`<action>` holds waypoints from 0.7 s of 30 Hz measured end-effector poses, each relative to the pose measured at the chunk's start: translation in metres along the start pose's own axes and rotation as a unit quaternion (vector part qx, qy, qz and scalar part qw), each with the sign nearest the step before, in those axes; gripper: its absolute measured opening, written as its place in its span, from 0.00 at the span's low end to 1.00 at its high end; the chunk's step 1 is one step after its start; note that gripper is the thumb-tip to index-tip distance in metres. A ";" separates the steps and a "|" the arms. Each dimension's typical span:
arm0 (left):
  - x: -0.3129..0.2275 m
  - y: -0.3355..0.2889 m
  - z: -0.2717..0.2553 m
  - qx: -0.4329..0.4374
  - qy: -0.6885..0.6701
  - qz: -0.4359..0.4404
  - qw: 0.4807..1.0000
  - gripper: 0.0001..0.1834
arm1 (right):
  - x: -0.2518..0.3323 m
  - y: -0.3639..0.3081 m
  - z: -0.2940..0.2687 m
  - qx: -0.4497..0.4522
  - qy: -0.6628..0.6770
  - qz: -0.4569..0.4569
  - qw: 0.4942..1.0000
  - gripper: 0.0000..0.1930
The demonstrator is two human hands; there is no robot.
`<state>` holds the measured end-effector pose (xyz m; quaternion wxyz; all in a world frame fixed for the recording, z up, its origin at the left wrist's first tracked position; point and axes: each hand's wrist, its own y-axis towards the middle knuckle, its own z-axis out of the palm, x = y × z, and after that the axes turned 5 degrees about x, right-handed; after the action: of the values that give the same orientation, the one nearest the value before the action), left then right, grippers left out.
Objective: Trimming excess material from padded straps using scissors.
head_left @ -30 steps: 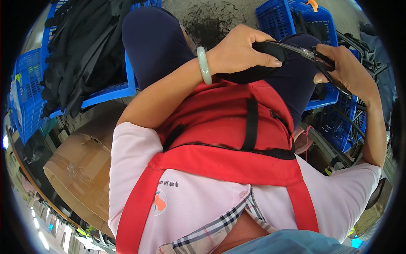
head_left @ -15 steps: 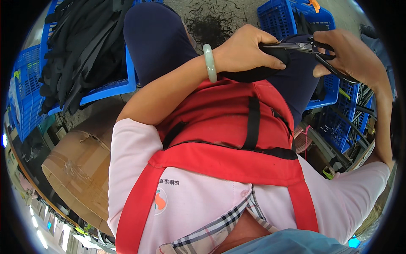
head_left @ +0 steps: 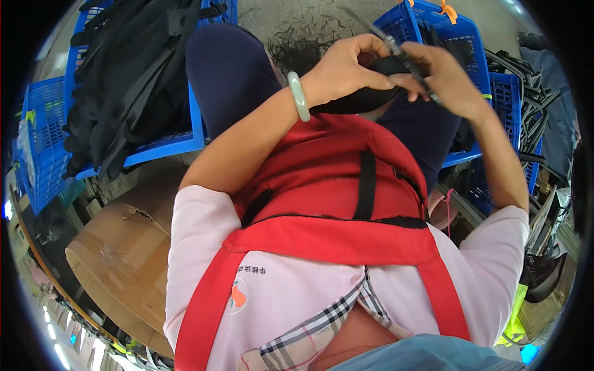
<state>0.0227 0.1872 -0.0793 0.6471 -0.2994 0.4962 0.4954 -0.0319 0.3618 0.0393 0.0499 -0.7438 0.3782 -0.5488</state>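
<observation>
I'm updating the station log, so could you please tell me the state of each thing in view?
left hand: gripping the black piece
black piece: held over the lap
right hand: holding the scissors
scissors: at the piece; blades unclear
left blue crate: full of black straps
cardboard box: torn

Blue crate (head_left: 162, 143) full of black straps (head_left: 130, 68) on the left. Brown box (head_left: 124, 247) below it. More blue crates (head_left: 476, 68) on the right. Black scraps (head_left: 303, 34) on the floor. Red apron (head_left: 334, 204) over pink shirt (head_left: 291, 290).
</observation>
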 end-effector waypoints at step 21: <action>-0.049 -0.006 -0.035 -0.144 -0.271 0.067 0.949 0.11 | -0.017 0.026 0.065 -0.223 0.220 -0.120 0.942 0.18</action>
<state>0.0155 0.1379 -0.0456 0.6728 -0.2101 0.2445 0.6659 0.0081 0.3320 -0.0123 -0.2681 -0.6362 0.4006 -0.6024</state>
